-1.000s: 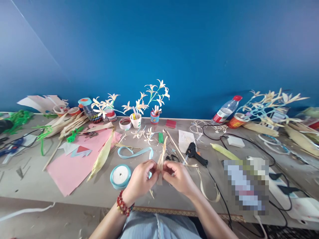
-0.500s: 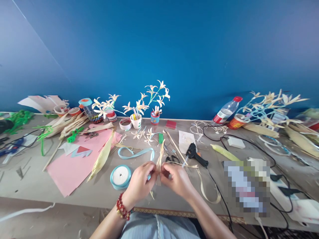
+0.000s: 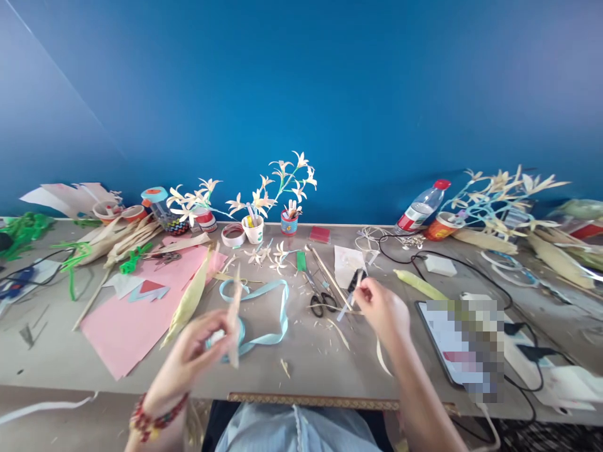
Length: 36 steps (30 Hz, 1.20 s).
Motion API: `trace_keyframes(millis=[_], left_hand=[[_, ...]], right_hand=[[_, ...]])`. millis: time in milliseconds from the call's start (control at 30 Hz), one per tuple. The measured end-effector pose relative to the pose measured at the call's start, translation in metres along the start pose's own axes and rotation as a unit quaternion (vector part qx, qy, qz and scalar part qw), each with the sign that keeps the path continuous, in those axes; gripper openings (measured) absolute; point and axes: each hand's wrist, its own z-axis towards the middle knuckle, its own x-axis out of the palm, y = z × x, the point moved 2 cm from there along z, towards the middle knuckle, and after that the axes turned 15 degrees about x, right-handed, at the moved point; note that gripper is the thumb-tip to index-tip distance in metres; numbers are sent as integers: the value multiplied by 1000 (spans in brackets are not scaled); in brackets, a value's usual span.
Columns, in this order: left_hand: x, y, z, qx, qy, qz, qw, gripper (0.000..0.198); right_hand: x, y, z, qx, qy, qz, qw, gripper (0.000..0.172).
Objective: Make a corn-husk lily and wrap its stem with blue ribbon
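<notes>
My left hand (image 3: 191, 355) is low at the table's front edge, pinching a pale husk strip (image 3: 233, 317) that stands nearly upright. It hovers over the light blue ribbon spool (image 3: 241, 334), whose loose ribbon (image 3: 281, 307) loops toward the middle. My right hand (image 3: 384, 309) has reached forward and to the right and closes on the black glue gun (image 3: 357, 280); its nozzle points down-left. Black-handled scissors (image 3: 320, 299) lie just left of that hand.
Pink paper (image 3: 125, 320) and a long corn husk (image 3: 188, 302) lie at left. Cups with husk flowers (image 3: 257, 229) stand at the back. A water bottle (image 3: 419, 213), black cables (image 3: 424, 257) and a flat screen (image 3: 464, 345) are at right.
The hands, joined on the husk strip in the middle, have parted. The left moved down-left with the strip; the right moved right onto the glue gun. The view shifted slightly.
</notes>
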Motion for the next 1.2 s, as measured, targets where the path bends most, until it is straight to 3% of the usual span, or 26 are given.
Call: trace_keyframes(millis=[67, 133, 200, 267, 333, 400, 500, 533, 600, 667, 800, 867, 933, 1033, 1200], left_hand=[[-28, 26, -8, -43, -25, 114, 992, 25], [-44, 51, -9, -98, -25, 211, 972, 22], [-46, 67, -3, -138, 5, 268, 954, 19], [-37, 69, 6, -160, 16, 306, 938, 18], [-19, 56, 17, -134, -33, 309, 941, 22], [10, 34, 28, -66, -63, 232, 968, 25], [65, 2, 44, 19, -2, 39, 999, 19], [81, -4, 48, 21, 14, -16, 1000, 21], [105, -9, 55, -7, -9, -130, 992, 19], [119, -7, 58, -49, -35, -278, 959, 16], [126, -1, 56, -136, -40, -545, 826, 25], [127, 0, 53, -163, -17, -609, 776, 27], [130, -1, 50, -172, 4, -639, 750, 27], [133, -1, 48, -161, -16, -625, 764, 28], [129, 2, 46, -134, -79, -485, 860, 28]], right_hand=[[-6, -12, 8, 44, 62, 68, 995, 18], [-7, -11, 4, 58, 172, 190, 965, 23], [-5, -1, -6, 58, 268, 292, 916, 27], [-2, 11, -17, 59, 322, 344, 880, 29], [1, 21, -27, 67, 349, 371, 858, 29], [5, 29, -35, 77, 364, 387, 844, 28], [11, 39, -50, 86, 366, 394, 839, 26], [12, 43, -54, 86, 364, 396, 838, 25], [13, 49, -63, 83, 363, 407, 834, 24], [12, 52, -69, 80, 370, 424, 823, 26], [10, 51, -71, 89, 421, 493, 756, 28], [12, 51, -71, 90, 459, 504, 726, 31], [15, 52, -71, 98, 475, 504, 715, 30], [19, 54, -71, 132, 440, 518, 722, 33], [21, 54, -70, 162, 395, 504, 751, 33]])
